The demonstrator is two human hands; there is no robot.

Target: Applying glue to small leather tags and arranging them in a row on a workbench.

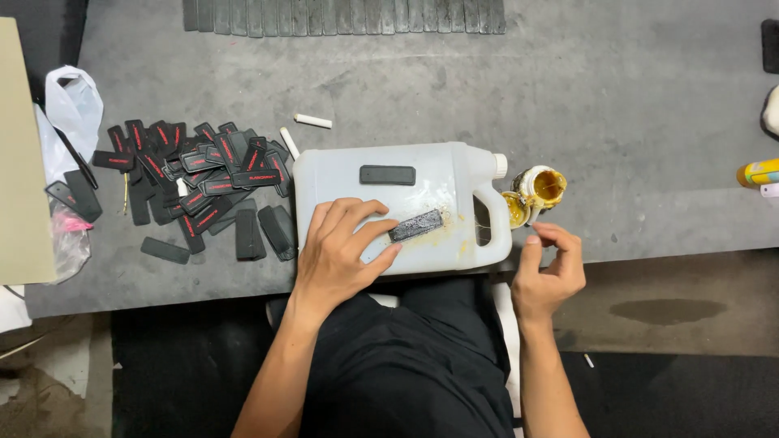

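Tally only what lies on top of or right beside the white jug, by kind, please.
Black rectangular rubber patches on the white plastic jug: 2, one bare, one glue-smeared under the left hand
White plastic jugs: 1
Yellow-stained glue pots near the right hand: 1
Total: 4

Probably a workshop: stained grey bench (633, 105), glue pots (537, 193), piled rubber patches (195, 174).
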